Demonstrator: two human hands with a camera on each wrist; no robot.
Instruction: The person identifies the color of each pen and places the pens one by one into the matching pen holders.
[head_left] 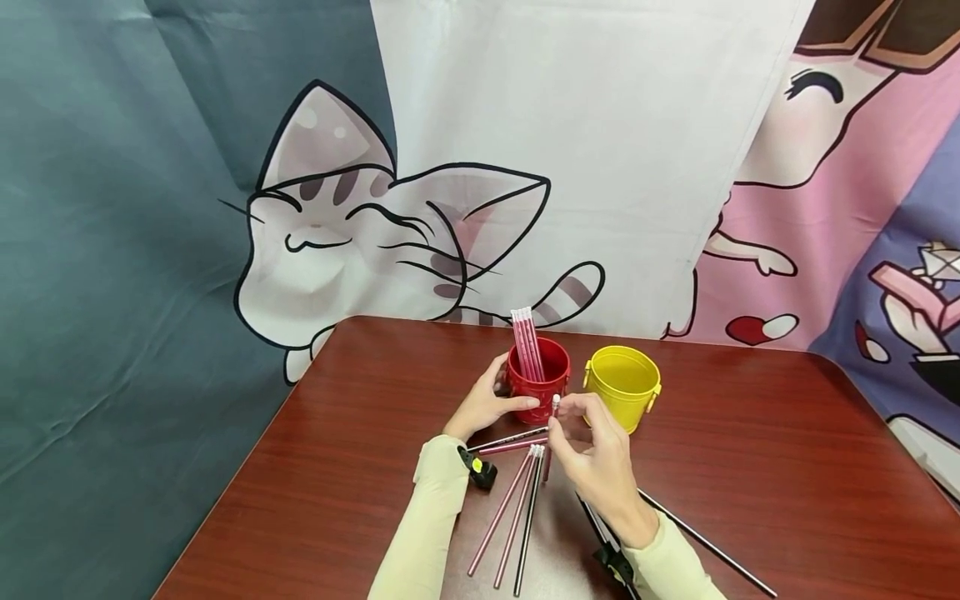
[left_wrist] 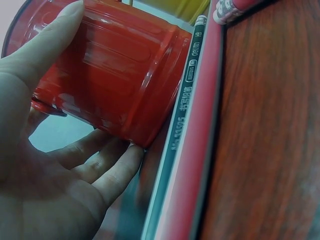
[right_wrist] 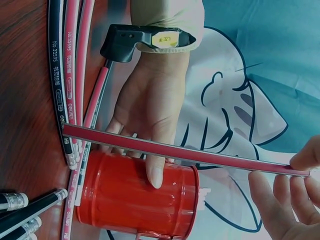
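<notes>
A red bucket (head_left: 557,390) holds several pink pencils (head_left: 527,346), their white eraser ends up. My left hand (head_left: 486,405) grips this bucket from the left, thumb across its front and fingers round the other side. In front of it, my right hand (head_left: 603,458) pinches another pink pencil (right_wrist: 175,152) near its white eraser end, between thumb and fingers. That pencil hangs upright, and its lower end overlaps the lying pencils in the right wrist view. A dark pencil (left_wrist: 186,100) and a pink one (left_wrist: 200,115) lie along the bucket's base.
A yellow bucket (head_left: 626,404) stands right of the red one, partly behind my right hand. Pink pencils (head_left: 495,525) and a black pencil (head_left: 529,529) fan out on the brown table (head_left: 360,433). More black pencils (head_left: 705,542) lie by my right forearm. A printed cloth (head_left: 585,125) hangs behind.
</notes>
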